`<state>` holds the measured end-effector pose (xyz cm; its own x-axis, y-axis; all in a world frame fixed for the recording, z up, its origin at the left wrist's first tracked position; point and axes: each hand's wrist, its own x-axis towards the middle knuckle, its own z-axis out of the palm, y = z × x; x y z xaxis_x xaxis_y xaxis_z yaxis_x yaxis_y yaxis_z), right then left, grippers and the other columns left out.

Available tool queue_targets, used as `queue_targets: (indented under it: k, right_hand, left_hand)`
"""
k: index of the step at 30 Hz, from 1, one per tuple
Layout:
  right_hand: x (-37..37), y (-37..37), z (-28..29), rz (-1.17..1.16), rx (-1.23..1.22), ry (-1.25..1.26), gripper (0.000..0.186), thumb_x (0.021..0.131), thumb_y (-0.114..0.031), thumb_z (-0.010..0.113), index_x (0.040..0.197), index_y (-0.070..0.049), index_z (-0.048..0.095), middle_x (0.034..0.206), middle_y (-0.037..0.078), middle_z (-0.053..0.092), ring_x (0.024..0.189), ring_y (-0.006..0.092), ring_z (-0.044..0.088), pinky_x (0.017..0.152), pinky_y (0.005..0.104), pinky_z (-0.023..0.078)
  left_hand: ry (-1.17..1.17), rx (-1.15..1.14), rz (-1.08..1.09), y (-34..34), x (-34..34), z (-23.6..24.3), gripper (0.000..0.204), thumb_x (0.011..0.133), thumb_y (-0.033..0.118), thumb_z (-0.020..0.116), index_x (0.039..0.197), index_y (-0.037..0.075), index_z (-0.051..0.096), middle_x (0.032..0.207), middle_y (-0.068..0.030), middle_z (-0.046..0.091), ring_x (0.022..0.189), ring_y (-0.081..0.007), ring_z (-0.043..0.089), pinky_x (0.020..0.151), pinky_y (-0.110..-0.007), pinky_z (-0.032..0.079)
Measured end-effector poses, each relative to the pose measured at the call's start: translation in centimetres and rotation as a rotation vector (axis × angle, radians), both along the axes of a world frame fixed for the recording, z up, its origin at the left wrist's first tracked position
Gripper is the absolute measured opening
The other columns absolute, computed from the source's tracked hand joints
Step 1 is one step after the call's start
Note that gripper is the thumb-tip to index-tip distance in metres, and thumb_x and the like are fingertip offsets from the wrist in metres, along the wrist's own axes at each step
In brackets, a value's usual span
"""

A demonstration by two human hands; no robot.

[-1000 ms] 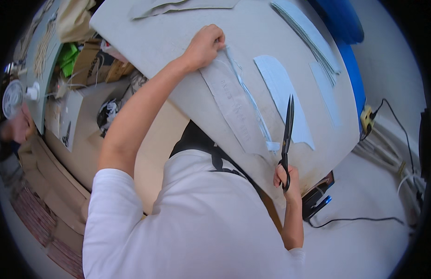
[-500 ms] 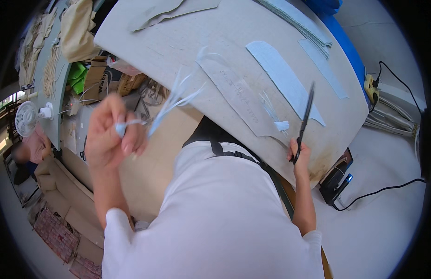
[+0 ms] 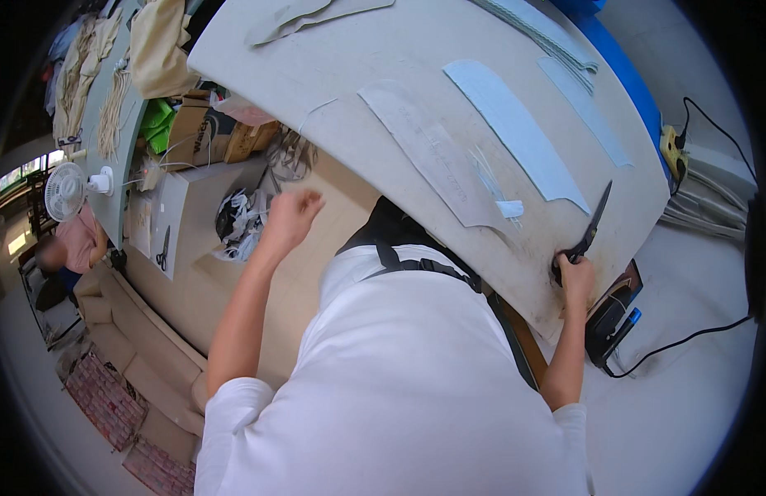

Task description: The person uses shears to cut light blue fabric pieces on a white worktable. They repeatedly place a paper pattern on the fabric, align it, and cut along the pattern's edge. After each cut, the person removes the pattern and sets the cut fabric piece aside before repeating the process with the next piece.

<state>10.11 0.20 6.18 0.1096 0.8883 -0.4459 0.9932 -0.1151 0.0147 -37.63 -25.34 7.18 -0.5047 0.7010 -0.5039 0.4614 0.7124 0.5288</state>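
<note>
My right hand (image 3: 575, 279) grips black-handled scissors (image 3: 594, 221) by the handles over the table's near right corner, the blades pointing up and away. My left hand (image 3: 294, 218) is off the table's left edge, above the floor, with loosely bent fingers and nothing visible in them. On the table lies a grey paper pattern piece (image 3: 424, 153) with handwriting. Beside it are a few thin light blue strips (image 3: 487, 178) and a small folded blue scrap (image 3: 509, 209). A larger light blue fabric panel (image 3: 515, 128) lies to their right.
Farther right on the table (image 3: 383, 50) are a narrow blue piece (image 3: 583, 112) and a blue fabric stack (image 3: 548, 37). A bag of scraps (image 3: 244, 223) sits on the floor at left, near cardboard boxes (image 3: 193, 132). A fan (image 3: 66, 192) and a person (image 3: 77, 240) are farther left.
The bundle of blue strips has left my left hand, which has moved right and slightly up. My right hand has shifted right with the scissors. A thin strand now hangs over the table edge.
</note>
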Motion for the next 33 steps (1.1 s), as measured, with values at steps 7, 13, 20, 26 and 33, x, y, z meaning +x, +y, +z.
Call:
queue_targets:
  k: [7, 13, 20, 26, 33]
  right_hand:
    - [-4.8, -3.1, 1.4, 0.085, 0.193, 0.38, 0.038, 0.084, -0.03, 0.074, 0.111, -0.003, 0.068, 0.102, 0.014, 0.07, 0.093, 0.0326, 0.068, 0.082, 0.0399, 0.053]
    - [-12.9, -5.9, 1.1, 0.265, 0.317, 0.526, 0.032, 0.078, -0.022, 0.079, 0.099, -0.003, 0.066, 0.102, 0.011, 0.064, 0.101, 0.0313, 0.06, 0.086, 0.0392, 0.048]
    - [-14.9, -6.1, 0.0, 0.316, 0.315, 0.498, 0.028, 0.074, -0.017, 0.082, 0.09, -0.003, 0.064, 0.097, 0.012, 0.062, 0.096, 0.032, 0.056, 0.085, 0.0415, 0.045]
    - [-15.2, -6.1, -0.8, 0.315, 0.318, 0.495, 0.022, 0.076, -0.015, 0.08, 0.082, -0.002, 0.063, 0.093, 0.012, 0.061, 0.092, 0.0324, 0.056, 0.082, 0.042, 0.045]
    - [-14.9, -6.4, -0.6, 0.309, 0.341, 0.52, 0.021, 0.077, -0.016, 0.079, 0.08, -0.002, 0.064, 0.092, 0.013, 0.061, 0.091, 0.0324, 0.057, 0.081, 0.0417, 0.045]
  left_hand:
    - [0.12, 0.321, 0.18, 12.7, -3.9, -3.4, 0.02, 0.088, 0.016, 0.068, 0.096, -0.003, 0.072, 0.082, -0.0166, 0.072, 0.074, -0.0222, 0.068, 0.072, -0.034, 0.053]
    - [0.174, 0.401, 0.133, 17.0, -5.5, -6.4, 0.018, 0.084, 0.015, 0.073, 0.092, -0.002, 0.073, 0.087, -0.0151, 0.069, 0.079, -0.0248, 0.065, 0.075, -0.036, 0.052]
    - [0.249, 0.487, 0.033, 16.9, -4.6, -8.0, 0.015, 0.077, 0.011, 0.078, 0.085, 0.002, 0.069, 0.098, -0.0136, 0.058, 0.099, -0.0325, 0.053, 0.088, -0.04, 0.045]
    - [0.284, 0.54, 0.019, 16.9, -4.5, -8.3, 0.014, 0.075, 0.008, 0.077, 0.084, 0.002, 0.067, 0.097, -0.0121, 0.056, 0.098, -0.0313, 0.053, 0.087, -0.04, 0.045]
    - [0.039, 0.521, 0.166, 15.4, -5.7, -7.2, 0.015, 0.078, 0.006, 0.073, 0.09, 0.001, 0.066, 0.103, -0.0147, 0.058, 0.102, -0.0327, 0.055, 0.088, -0.041, 0.044]
